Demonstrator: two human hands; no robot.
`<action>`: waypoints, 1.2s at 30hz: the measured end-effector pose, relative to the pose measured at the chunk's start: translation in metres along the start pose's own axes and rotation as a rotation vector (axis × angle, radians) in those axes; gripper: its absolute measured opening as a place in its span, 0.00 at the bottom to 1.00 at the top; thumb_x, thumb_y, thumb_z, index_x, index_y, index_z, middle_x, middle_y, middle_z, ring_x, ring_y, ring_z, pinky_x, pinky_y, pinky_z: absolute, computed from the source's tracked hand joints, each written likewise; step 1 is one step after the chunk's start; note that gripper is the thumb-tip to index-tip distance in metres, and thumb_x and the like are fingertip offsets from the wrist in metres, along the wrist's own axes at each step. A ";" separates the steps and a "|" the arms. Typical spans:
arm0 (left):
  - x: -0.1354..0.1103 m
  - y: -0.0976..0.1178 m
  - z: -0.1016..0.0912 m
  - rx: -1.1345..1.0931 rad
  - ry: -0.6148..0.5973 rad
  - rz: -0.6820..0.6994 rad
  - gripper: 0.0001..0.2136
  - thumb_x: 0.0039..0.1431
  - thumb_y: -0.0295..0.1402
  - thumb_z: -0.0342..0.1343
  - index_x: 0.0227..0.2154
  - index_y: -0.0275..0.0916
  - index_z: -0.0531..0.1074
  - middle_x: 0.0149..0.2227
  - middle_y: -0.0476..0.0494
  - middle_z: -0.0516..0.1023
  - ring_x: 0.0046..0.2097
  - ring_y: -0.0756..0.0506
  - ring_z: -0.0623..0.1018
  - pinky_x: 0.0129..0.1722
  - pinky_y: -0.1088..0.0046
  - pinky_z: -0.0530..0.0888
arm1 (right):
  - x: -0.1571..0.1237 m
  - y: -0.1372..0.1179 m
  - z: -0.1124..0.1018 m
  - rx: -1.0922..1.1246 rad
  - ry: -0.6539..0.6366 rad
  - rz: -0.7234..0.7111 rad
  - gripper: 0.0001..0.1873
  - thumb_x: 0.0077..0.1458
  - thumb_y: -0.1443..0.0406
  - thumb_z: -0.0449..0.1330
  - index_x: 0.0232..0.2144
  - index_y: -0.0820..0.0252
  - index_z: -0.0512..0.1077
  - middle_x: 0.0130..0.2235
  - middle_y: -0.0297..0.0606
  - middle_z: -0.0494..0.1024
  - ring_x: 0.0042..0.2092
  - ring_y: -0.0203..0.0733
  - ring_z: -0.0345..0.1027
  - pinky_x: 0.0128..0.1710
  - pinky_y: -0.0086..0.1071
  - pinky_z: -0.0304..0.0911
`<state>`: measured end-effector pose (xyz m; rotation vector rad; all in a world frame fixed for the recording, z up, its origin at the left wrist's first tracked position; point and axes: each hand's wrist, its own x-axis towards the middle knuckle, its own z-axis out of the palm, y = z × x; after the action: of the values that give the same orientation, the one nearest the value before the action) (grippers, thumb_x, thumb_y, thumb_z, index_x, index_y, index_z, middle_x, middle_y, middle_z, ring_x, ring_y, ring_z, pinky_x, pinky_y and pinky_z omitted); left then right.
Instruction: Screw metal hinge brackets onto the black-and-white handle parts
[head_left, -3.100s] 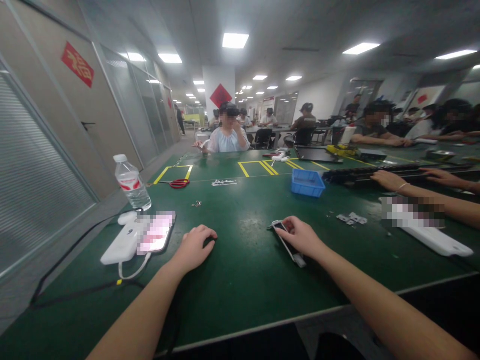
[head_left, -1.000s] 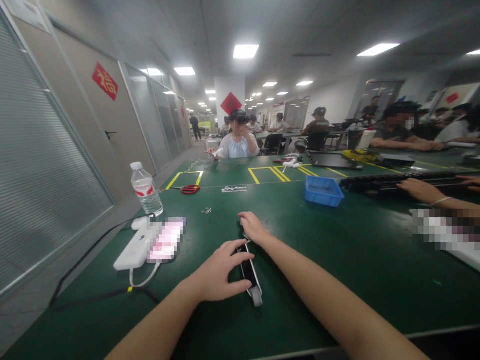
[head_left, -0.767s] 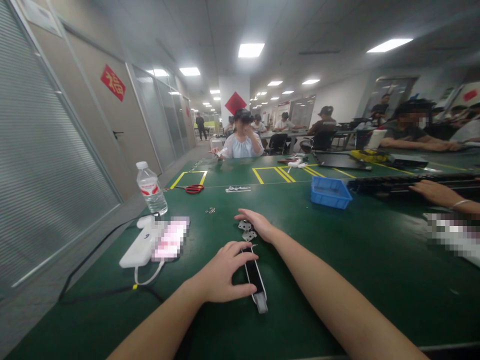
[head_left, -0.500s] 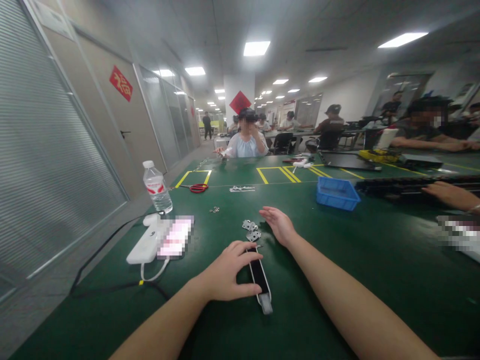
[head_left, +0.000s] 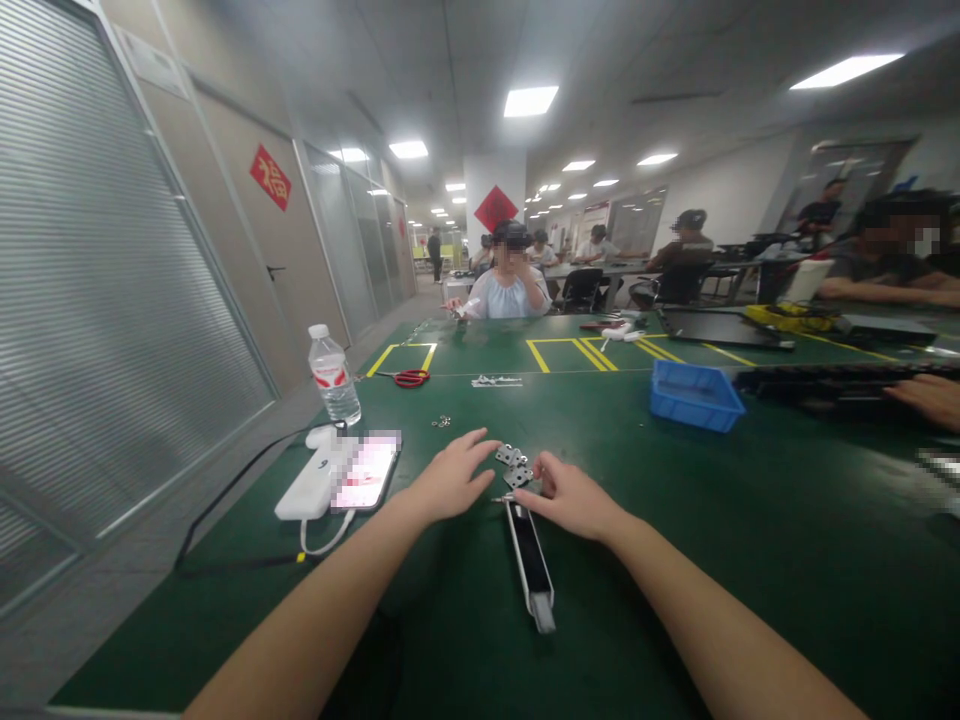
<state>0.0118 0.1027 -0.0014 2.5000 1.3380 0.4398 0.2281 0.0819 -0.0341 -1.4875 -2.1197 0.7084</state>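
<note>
honestly, with the left hand [head_left: 454,480] splayed and holding nothing beside the metal plates [head_left: 517,476], just past the long case [head_left: 531,556] on the bench [head_left: 450,625], I'd nudge them lightly with the right hand [head_left: 576,500], though from here I can't tell if that one's gripping anything

Centre of frame: left hand [head_left: 456,480], fingers spread, just left of metal plates [head_left: 517,476]; right hand [head_left: 576,497], fingers curled, at their right, thumb by the upper end of a slim case [head_left: 532,560]. Contact unclear. Left of frame: bottle [head_left: 334,378], phone [head_left: 369,474]. Right: blue bin [head_left: 696,404]. Upper centre: seated person [head_left: 507,294] beyond green table [head_left: 750,560].
</note>
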 end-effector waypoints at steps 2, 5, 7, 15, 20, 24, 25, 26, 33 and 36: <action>0.015 -0.005 0.007 0.044 0.008 0.069 0.21 0.62 0.33 0.49 0.57 0.42 0.64 0.65 0.38 0.56 0.65 0.38 0.58 0.62 0.54 0.58 | -0.002 -0.006 0.000 -0.079 -0.026 0.006 0.25 0.47 0.44 0.59 0.34 0.57 0.61 0.26 0.31 0.69 0.26 0.35 0.60 0.26 0.29 0.48; 0.029 -0.010 0.022 0.048 0.000 0.133 0.21 0.61 0.36 0.51 0.57 0.41 0.65 0.64 0.38 0.58 0.63 0.39 0.61 0.62 0.56 0.59 | -0.003 -0.009 -0.002 -0.148 -0.058 -0.006 0.25 0.45 0.44 0.61 0.33 0.57 0.62 0.28 0.32 0.71 0.27 0.36 0.60 0.26 0.29 0.47; 0.032 -0.013 0.032 0.037 0.024 0.158 0.21 0.60 0.37 0.52 0.56 0.41 0.67 0.62 0.38 0.63 0.62 0.40 0.64 0.61 0.57 0.61 | -0.003 -0.008 -0.003 -0.139 -0.082 -0.023 0.24 0.46 0.45 0.60 0.33 0.57 0.62 0.28 0.32 0.70 0.27 0.35 0.60 0.26 0.28 0.48; 0.027 -0.017 0.044 -0.080 0.156 0.101 0.16 0.57 0.31 0.54 0.49 0.40 0.70 0.48 0.40 0.72 0.50 0.43 0.71 0.53 0.64 0.68 | -0.002 -0.007 -0.004 -0.062 -0.127 -0.036 0.21 0.47 0.48 0.61 0.32 0.58 0.63 0.26 0.30 0.69 0.27 0.34 0.60 0.26 0.28 0.49; 0.022 -0.013 0.041 -0.090 0.143 0.009 0.15 0.57 0.28 0.53 0.47 0.42 0.71 0.45 0.43 0.70 0.49 0.43 0.70 0.52 0.63 0.67 | -0.003 -0.008 -0.004 -0.059 -0.128 -0.034 0.21 0.47 0.49 0.62 0.32 0.58 0.64 0.25 0.30 0.68 0.27 0.34 0.59 0.25 0.28 0.49; 0.017 -0.014 0.041 -0.052 0.119 -0.028 0.14 0.57 0.27 0.51 0.43 0.44 0.75 0.42 0.44 0.69 0.47 0.43 0.70 0.51 0.63 0.68 | -0.003 -0.009 -0.005 -0.052 -0.136 -0.023 0.20 0.48 0.50 0.62 0.32 0.58 0.64 0.25 0.29 0.68 0.27 0.35 0.59 0.25 0.28 0.49; 0.015 -0.015 0.041 -0.045 0.120 -0.025 0.14 0.57 0.26 0.51 0.42 0.44 0.75 0.42 0.44 0.69 0.47 0.43 0.70 0.50 0.63 0.68 | -0.002 -0.009 -0.005 -0.049 -0.135 -0.022 0.20 0.48 0.50 0.62 0.32 0.59 0.64 0.25 0.29 0.68 0.27 0.34 0.60 0.25 0.28 0.49; 0.014 -0.016 0.042 -0.041 0.127 -0.017 0.14 0.56 0.26 0.50 0.41 0.44 0.76 0.42 0.43 0.69 0.47 0.43 0.70 0.50 0.63 0.68 | -0.002 -0.008 -0.005 -0.043 -0.136 -0.020 0.20 0.48 0.50 0.62 0.32 0.59 0.64 0.24 0.29 0.69 0.27 0.34 0.59 0.25 0.28 0.49; 0.008 -0.017 0.041 -0.031 0.146 0.006 0.11 0.57 0.30 0.53 0.41 0.44 0.76 0.57 0.42 0.68 0.55 0.40 0.69 0.55 0.56 0.65 | -0.002 -0.006 -0.003 -0.028 -0.133 -0.020 0.20 0.48 0.50 0.62 0.32 0.58 0.64 0.24 0.28 0.69 0.26 0.34 0.60 0.25 0.27 0.49; 0.010 -0.016 0.041 -0.058 0.150 0.004 0.10 0.57 0.31 0.54 0.40 0.44 0.77 0.49 0.45 0.76 0.53 0.42 0.72 0.55 0.59 0.65 | -0.002 -0.006 -0.003 -0.041 -0.127 -0.015 0.20 0.47 0.50 0.62 0.33 0.58 0.65 0.24 0.29 0.69 0.26 0.34 0.60 0.25 0.27 0.48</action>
<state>0.0208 0.1156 -0.0433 2.4648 1.3539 0.6692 0.2264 0.0789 -0.0276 -1.4819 -2.2499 0.7772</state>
